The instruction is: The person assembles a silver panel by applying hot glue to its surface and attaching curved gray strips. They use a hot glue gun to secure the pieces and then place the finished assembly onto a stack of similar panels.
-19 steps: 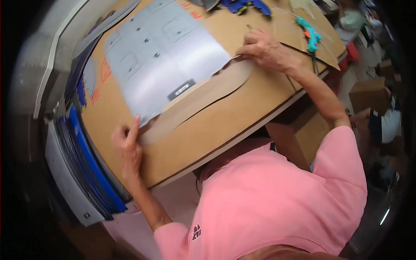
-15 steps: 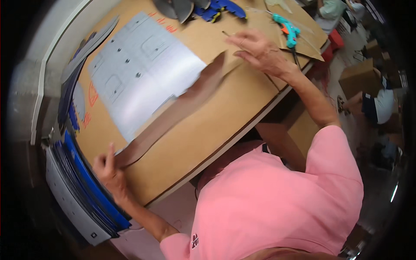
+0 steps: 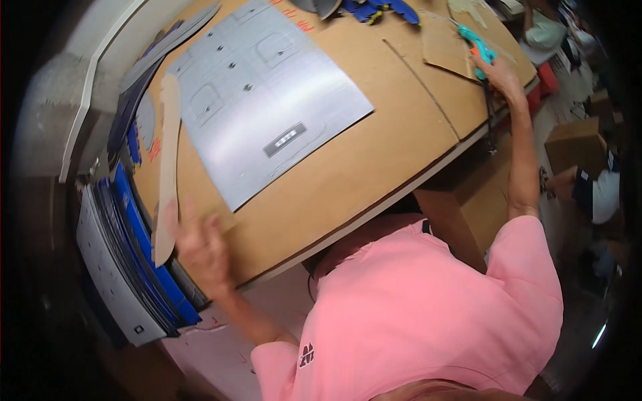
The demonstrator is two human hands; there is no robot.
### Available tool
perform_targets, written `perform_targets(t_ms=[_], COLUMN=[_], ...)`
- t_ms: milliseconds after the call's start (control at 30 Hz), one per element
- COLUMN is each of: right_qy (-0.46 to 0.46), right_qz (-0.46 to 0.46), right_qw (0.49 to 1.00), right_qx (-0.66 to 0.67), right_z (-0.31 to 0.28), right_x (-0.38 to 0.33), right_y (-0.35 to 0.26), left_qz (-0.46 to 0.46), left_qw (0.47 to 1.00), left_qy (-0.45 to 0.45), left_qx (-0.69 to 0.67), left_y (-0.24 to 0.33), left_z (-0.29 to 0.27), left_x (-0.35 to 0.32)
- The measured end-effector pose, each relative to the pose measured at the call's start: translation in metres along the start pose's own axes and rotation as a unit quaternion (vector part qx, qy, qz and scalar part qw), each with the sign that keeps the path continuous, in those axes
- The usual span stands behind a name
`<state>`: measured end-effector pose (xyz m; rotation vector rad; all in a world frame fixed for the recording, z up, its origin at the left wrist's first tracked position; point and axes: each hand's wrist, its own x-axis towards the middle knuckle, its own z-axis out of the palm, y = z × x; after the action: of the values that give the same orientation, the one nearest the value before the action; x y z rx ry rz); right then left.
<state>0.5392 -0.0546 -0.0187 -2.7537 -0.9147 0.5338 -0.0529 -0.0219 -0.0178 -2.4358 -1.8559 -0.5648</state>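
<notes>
My right hand [image 3: 503, 79] is closed around the handle of a teal and orange glue gun [image 3: 483, 51] at the table's right side; its dark cord hangs over the edge. My left hand [image 3: 206, 250], smeared by motion, hovers at the near left corner with fingers apart and nothing visible in them. Beside it a long tan strip [image 3: 171, 134] with curved ends lies along the left edge, its near end jutting past the table. A silver-grey panel [image 3: 281, 93] with printed outlines, dark dots and a small dark label lies flat in the middle.
Below the table's left side stands a stack of curved blue and grey panels [image 3: 134, 254]. Blue and yellow pieces [image 3: 381, 10] lie at the far edge. A brown cardboard piece [image 3: 445, 47] is near the glue gun. Boxes [image 3: 575, 144] and other people are off to the right.
The strip has left my right hand and swung from the panel's near edge to the table's left edge. My left hand has let it go. My right hand has reached right and grasped the glue gun.
</notes>
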Motion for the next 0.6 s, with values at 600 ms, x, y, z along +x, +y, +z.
perform_targets(t_ms=[600], right_qy=[-0.197], right_qz=[-0.287], right_qw=[0.805], right_qx=[0.480], right_z=[0.055], right_x=[-0.171], right_y=[-0.079], left_qz=[0.067], left_qw=[0.987], left_qy=[-0.076], left_qx=[-0.123], left_y=[0.056], left_z=[0.056], left_x=[-0.029])
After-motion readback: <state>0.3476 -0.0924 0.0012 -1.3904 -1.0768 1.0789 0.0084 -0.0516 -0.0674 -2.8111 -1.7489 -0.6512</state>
